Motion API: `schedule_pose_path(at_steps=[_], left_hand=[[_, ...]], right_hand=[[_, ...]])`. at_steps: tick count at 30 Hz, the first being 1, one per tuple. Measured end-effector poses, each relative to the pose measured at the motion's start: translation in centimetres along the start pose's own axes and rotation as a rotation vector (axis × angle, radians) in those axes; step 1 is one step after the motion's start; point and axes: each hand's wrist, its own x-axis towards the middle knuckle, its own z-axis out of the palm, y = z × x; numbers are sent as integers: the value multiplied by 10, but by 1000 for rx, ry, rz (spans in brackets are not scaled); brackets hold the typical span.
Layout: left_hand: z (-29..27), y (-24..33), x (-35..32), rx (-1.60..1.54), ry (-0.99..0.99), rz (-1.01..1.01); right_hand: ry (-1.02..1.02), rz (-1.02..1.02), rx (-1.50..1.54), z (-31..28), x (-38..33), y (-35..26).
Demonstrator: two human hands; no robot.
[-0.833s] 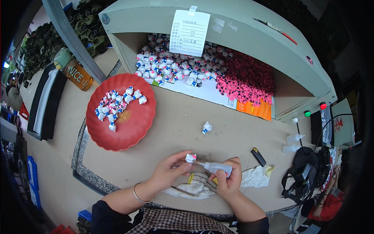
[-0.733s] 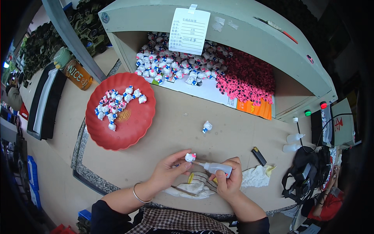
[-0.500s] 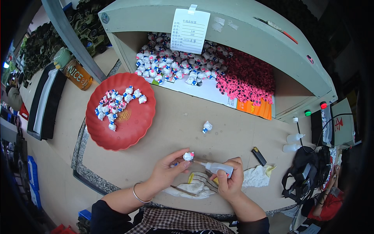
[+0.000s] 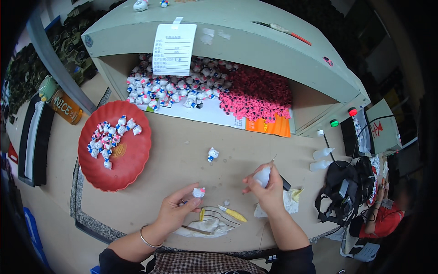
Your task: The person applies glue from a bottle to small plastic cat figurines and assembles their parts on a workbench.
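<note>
Pinched in the fingers of my left hand (image 4: 175, 208) is a small white cat figurine (image 4: 198, 192) with a pink mark on its head. My right hand (image 4: 270, 192) grips a white squeeze bottle (image 4: 262, 176), its thin nozzle pointing up and away from me, apart from the figurine. Another cat figurine (image 4: 213, 154) in white and blue lies alone on the table beyond my hands. Below them are a striped white glove (image 4: 207, 223) and a yellow-handled tool (image 4: 233, 213). The black lighter (image 4: 285, 183) is partly hidden behind my right hand.
A red scalloped bowl (image 4: 132, 166) with several figurines stands at the left. Ahead, a grey-green shelf box (image 4: 219, 39) holds piles of figurines (image 4: 159, 86) and pink pieces (image 4: 255, 102). Two small bottles (image 4: 321, 159) and a black bag (image 4: 335, 194) lie right. A person in red (image 4: 385, 217) sits far right.
My right hand has drawn the bottle away from the figurine, to the right, and tipped its nozzle upward. The figurine stays in my left hand. The whole view has shifted.
</note>
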Motion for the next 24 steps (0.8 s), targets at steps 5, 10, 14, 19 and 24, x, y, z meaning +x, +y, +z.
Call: schedule_pose_path(at_steps=[5,10,14,19,24], left_hand=[[-2,-1,1,-52,2,3],[-2,-2,3,-83,15,-4],[-5,-3,3,-79,13,-2],[-3,-1,3,-71,-17,-10],[-5,-3,-1,-67,-42,-1]], right_hand=[[296,-312,-531,-35,77,-3],[361,-488,-1159,-46,123,4],[274,-332,-1315,-36,123,-2],[189,-401,-1281,-54,109,-1],[-29,161,-167,-29,59,-12]])
